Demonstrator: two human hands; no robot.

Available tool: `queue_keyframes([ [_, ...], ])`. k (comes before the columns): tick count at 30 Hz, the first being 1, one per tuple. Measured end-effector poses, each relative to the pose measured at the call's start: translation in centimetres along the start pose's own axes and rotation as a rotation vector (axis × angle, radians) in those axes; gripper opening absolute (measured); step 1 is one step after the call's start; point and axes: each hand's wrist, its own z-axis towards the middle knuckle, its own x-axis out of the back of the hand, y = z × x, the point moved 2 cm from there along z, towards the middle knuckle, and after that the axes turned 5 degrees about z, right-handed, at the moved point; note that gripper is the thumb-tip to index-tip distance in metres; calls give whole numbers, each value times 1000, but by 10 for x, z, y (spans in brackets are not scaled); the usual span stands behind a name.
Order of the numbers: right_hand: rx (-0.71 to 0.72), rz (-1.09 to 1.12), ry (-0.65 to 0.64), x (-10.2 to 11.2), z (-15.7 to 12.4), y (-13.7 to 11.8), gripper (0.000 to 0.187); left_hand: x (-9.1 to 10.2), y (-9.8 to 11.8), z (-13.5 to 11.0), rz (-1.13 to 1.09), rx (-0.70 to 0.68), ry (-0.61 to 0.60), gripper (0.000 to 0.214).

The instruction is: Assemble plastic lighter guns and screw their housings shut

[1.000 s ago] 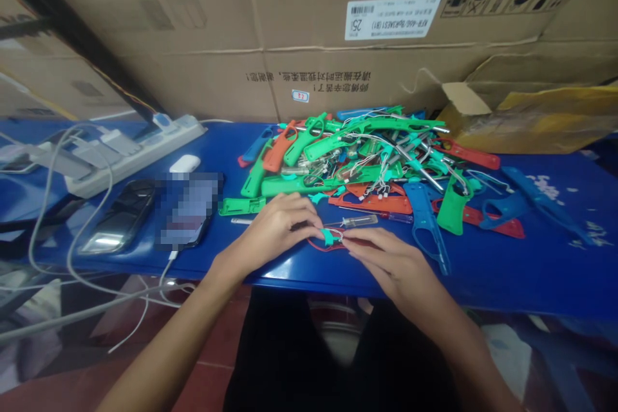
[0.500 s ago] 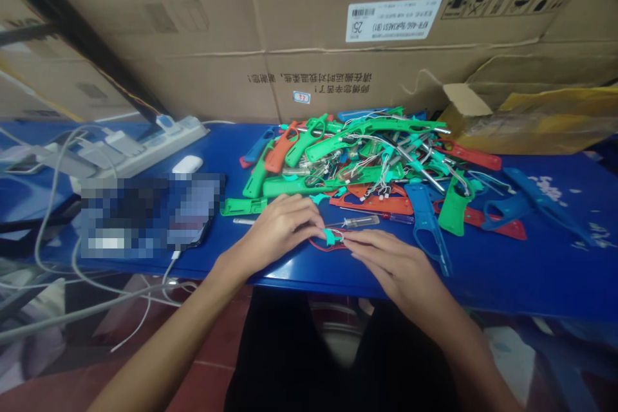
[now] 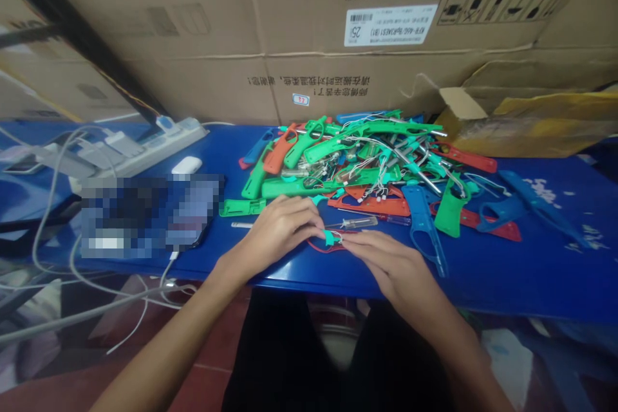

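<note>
My left hand (image 3: 279,228) and my right hand (image 3: 386,261) meet near the front edge of a blue table (image 3: 506,270). Both pinch a small teal plastic part (image 3: 330,238) with thin white wires. Under it lies a red plastic shell (image 3: 322,247). Just beyond my fingers lies a clear-handled screwdriver (image 3: 357,223). Behind that is a heap of green, red and blue plastic handle shells (image 3: 357,167) tangled with wires and metal rods.
Left of my hands lie blurred-out phones (image 3: 149,212), a white earbud case (image 3: 186,165) and a power strip (image 3: 145,145) with several cables. Cardboard boxes (image 3: 338,26) wall off the back. A yellow bag (image 3: 545,122) sits at the right; white scraps (image 3: 545,190) dot the table there.
My hands stay together on the teal part, with only slight finger movement. The view has shifted a little.
</note>
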Motion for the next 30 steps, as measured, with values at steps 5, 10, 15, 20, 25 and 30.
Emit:
queue_keyframes([
  [5, -5, -4, 11, -3, -2, 3, 35, 2, 2, 0, -3, -9, 0, 16],
  [10, -36, -22, 11, -7, -3, 4, 32, 3, 2, 0, 3, -10, 4, 13],
  [15, -79, -118, -63, -13, -4, 2, 47, 7, 9, -8, 56, -12, 8, 13],
  [20, -7, -265, -116, -20, -5, 7, 56, 10, 19, -27, 125, 34, -33, 25],
  [25, 6, -321, -126, -23, -2, 8, 49, 8, 21, -41, 221, 95, 1, 48],
  [30, -17, -329, -131, -20, 3, 0, 37, 10, 20, -43, 198, 147, 124, 30],
])
